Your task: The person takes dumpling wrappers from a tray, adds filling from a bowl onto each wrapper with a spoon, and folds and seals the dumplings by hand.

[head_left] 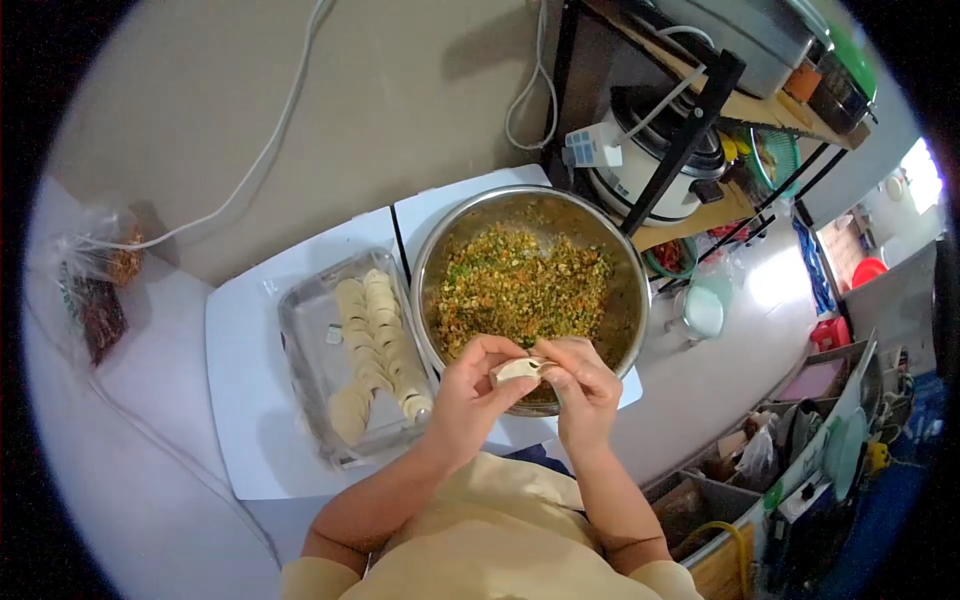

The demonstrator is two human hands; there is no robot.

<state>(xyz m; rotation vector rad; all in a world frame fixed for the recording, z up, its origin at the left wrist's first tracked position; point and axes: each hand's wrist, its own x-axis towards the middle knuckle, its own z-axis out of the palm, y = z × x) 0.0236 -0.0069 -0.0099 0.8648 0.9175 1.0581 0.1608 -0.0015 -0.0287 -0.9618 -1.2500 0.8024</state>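
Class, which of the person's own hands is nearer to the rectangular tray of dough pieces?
The left hand: it is just right of the tray, while the right hand is farther right, beyond the left.

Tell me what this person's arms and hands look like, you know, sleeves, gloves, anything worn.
The left hand and right hand are ungloved. The forearms are bare, with no watch or bracelet visible. The pale yellow sleeves are short, matching the top.
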